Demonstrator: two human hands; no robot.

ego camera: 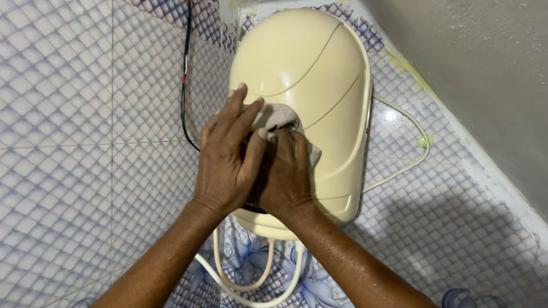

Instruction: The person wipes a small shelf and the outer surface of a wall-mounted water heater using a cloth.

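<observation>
Head view, scene: I look up a tiled corner where a cream water heater (305, 103) hangs on the wall (56, 120), just under a rough grey ceiling (496, 75).
Head view, left hand: my left hand (225, 159) lies flat, fingers spread, pressed over the lower middle of the heater's front; it grips nothing that I can see, only bears down.
Head view, right hand: my right hand (285, 172) is bunched around a pale cloth (281, 118), pinning it against the casing just beside the left hand, the two touching.
Head view, cloth: crumpled, mostly hidden under the fingers; a dark patch shows between the hands, and I cannot tell what it is.
Head view, surroundings: a black cable (185, 65) runs down the tiles left of the heater; a white cord (409, 140) loops off its right side; two cream hoses (254, 286) hang below.
Judgement, doing it well: I would keep the cloth folded flat, press evenly, steady the shell with the free palm, and keep clear of the cable and hose joints, since the forearms look wet.
</observation>
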